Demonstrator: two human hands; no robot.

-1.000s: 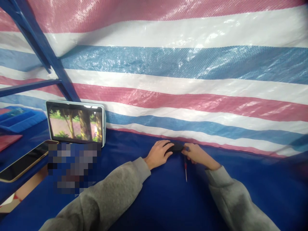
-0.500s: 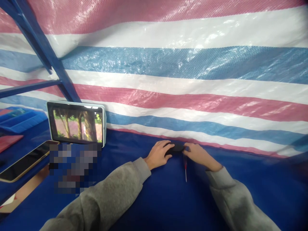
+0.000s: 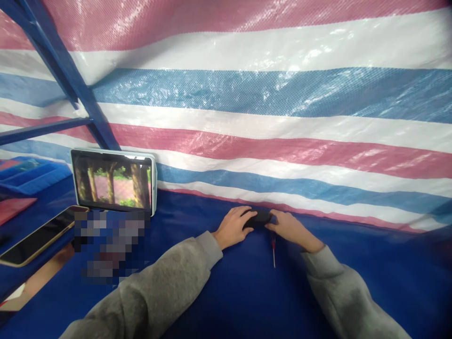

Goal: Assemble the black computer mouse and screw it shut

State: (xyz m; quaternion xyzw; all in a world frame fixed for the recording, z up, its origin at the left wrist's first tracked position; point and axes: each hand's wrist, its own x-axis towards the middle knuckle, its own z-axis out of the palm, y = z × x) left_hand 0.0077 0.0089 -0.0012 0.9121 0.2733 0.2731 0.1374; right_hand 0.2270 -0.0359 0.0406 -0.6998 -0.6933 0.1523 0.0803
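A dark, rounded, flattish object (image 3: 260, 217) lies near the back edge of the blue table top; its exact kind cannot be made out. My left hand (image 3: 233, 227) grips its left end, with fingers over the top and the thumb along the near side. At its right end my right hand (image 3: 286, 227) is closed, thumb and forefinger pinching the edge. Just below the right hand lies a thin screwdriver (image 3: 273, 247) with a reddish part and a metal shaft pointing toward me. Its upper end is partly hidden by the right hand.
A tablet (image 3: 115, 181) playing a video leans at the back left. Beside it are a phone (image 3: 38, 238), a blue tray (image 3: 35, 174) and a red sheet (image 3: 14, 209). Another person's arm (image 3: 49, 270) shows at lower left, near a blurred patch. A striped tarp (image 3: 264, 103) hangs behind.
My right hand's fingers have shifted slightly at the object's right end. The left hand keeps its hold. The view has moved a little, and the tablet's picture differs.
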